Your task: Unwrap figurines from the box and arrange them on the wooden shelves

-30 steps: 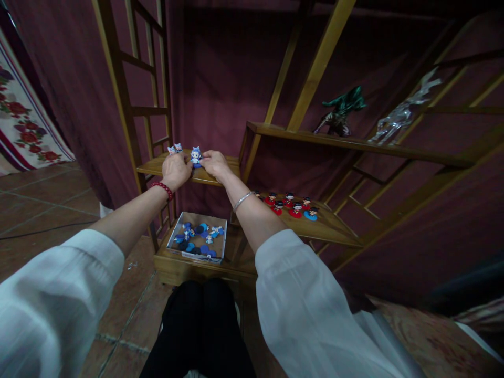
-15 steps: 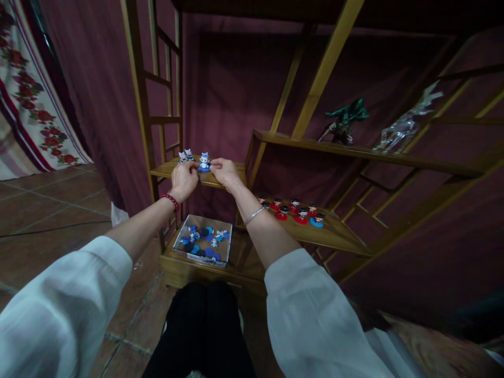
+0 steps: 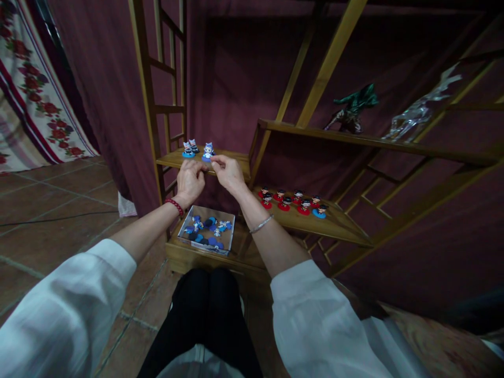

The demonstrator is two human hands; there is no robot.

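A small blue-and-white figurine (image 3: 208,151) with pointed ears stands upright on a round blue base on the left shelf (image 3: 169,158). My right hand (image 3: 229,174) is beside it, thumb and forefinger pinched at the right edge of its base. Just in front of the figurine, at the shelf's front edge, is my left hand (image 3: 190,181), its fingers curled together; what they hold, if anything, is hidden. Two similar black-and-white figurines (image 3: 188,150) stand to the left, the front one on a light blue base.
Below, an open box (image 3: 183,228) holds several blue figurines and round bases. Several dark-haired figurines (image 3: 304,206) stand on red and blue bases on the right shelf (image 3: 338,227). A green statuette (image 3: 354,107) and a clear animal statuette (image 3: 419,115) occupy the upper shelf.
My left hand has drawn back and down from the figurine's left side, uncovering the two figurines there. My right hand stays by the base. The camera view has shifted slightly.
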